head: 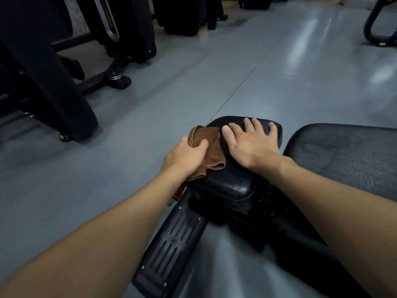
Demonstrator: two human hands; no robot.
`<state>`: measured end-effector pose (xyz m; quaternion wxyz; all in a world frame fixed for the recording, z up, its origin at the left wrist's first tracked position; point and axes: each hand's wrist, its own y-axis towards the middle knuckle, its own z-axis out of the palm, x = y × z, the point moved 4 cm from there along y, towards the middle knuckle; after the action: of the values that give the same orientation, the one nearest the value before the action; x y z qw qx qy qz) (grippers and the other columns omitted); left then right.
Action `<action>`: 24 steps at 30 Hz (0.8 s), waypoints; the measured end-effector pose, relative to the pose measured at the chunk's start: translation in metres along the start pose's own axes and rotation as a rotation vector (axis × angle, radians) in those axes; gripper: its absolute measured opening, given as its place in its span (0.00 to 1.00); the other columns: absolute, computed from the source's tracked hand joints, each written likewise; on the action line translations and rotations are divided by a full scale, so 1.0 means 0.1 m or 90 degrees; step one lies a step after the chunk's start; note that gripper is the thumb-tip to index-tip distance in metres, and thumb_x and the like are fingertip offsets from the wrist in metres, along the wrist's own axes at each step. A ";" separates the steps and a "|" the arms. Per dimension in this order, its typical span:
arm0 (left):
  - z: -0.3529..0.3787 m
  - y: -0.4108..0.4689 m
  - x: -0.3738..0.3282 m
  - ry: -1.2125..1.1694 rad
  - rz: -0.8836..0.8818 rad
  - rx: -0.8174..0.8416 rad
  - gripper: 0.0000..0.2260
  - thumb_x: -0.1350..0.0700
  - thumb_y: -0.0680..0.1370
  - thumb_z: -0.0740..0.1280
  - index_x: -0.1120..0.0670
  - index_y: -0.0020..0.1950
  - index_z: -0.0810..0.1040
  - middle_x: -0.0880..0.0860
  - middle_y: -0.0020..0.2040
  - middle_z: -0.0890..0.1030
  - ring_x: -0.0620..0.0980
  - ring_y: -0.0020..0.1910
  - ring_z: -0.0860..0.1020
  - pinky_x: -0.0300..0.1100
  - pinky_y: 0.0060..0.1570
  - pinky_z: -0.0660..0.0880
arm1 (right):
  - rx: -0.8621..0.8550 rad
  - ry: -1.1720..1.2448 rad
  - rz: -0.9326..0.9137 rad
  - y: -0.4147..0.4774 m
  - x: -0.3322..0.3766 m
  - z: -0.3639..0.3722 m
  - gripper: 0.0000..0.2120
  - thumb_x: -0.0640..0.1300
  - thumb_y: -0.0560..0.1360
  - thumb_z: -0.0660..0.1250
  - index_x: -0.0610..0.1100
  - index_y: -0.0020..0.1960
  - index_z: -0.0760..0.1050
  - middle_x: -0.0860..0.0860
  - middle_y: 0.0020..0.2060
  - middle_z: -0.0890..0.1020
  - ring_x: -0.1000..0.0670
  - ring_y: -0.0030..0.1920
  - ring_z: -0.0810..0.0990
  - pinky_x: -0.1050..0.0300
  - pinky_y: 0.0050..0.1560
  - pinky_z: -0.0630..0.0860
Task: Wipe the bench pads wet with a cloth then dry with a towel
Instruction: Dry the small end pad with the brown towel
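1. I count two black pads: a small pad (236,179) under my hands and a large pad (348,151) just beside it on the right, with a narrow gap between them.
2. There is one brown cloth (214,151). It lies bunched on the left edge of the small pad, and part of it hangs down over that edge. I cannot tell whether it is wet or dry.
3. Both pads have a grained, leather-like skin with a dull shine. Below the small pad a black ribbed foot plate (171,244) slants down toward me.
4. The floor (279,72) is smooth grey and reflects pale streaks of light, and a thin seam runs across it toward the small pad.
5. Black gym machines (53,82) stand on the left and along the back, and one curved black frame (376,29) sits at the top right.
6. My left hand (184,157) grips the brown cloth, with the fingers curled round its folds and the thumb lying on top, against the left side of the small pad.
7. My right hand (249,145) lies flat on top of the small pad with the fingers spread and straight. It holds nothing, and its thumb is just beside the cloth.
8. My two hands are near each other but do not touch; the cloth lies between them.
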<state>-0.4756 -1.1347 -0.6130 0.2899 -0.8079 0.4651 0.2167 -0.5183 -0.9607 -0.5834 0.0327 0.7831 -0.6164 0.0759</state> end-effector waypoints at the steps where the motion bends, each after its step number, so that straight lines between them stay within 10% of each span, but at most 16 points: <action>1: 0.01 -0.05 0.00 -0.012 -0.006 -0.020 0.29 0.30 0.74 0.55 0.41 0.72 0.67 0.53 0.66 0.78 0.60 0.64 0.75 0.50 0.62 0.71 | -0.003 0.000 -0.001 0.01 0.00 0.00 0.33 0.66 0.79 0.34 0.56 0.79 0.57 0.44 0.81 0.54 0.45 0.81 0.46 0.33 0.75 0.37; 11: 0.42 -1.03 -0.24 -0.368 -0.290 -0.095 0.39 0.43 0.82 0.59 0.48 0.80 0.34 0.65 0.75 0.53 0.66 0.63 0.72 0.55 0.60 0.71 | 0.025 0.119 0.037 -0.20 0.09 -0.05 0.31 0.60 0.82 0.35 0.50 0.81 0.55 0.45 0.81 0.54 0.48 0.81 0.46 0.41 0.77 0.36; 19: 0.42 -0.95 -0.24 -0.346 -0.282 -0.145 0.42 0.42 0.80 0.61 0.51 0.80 0.35 0.66 0.72 0.56 0.66 0.58 0.75 0.49 0.46 0.66 | 0.083 0.301 0.048 -0.24 0.06 -0.13 0.30 0.61 0.83 0.37 0.51 0.81 0.53 0.51 0.81 0.53 0.57 0.80 0.46 0.49 0.78 0.34; 24: 0.40 -1.02 -0.31 -0.380 -0.312 -0.110 0.41 0.43 0.81 0.60 0.49 0.80 0.33 0.66 0.75 0.52 0.67 0.62 0.73 0.54 0.59 0.71 | 0.084 0.329 0.037 -0.29 0.07 -0.18 0.31 0.61 0.83 0.37 0.51 0.81 0.54 0.50 0.81 0.53 0.56 0.80 0.45 0.49 0.77 0.33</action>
<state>-0.4041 -1.0480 -0.5961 0.3865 -0.8179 0.1338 0.4047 -0.4897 -0.9577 -0.5630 0.1357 0.7204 -0.6033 0.3140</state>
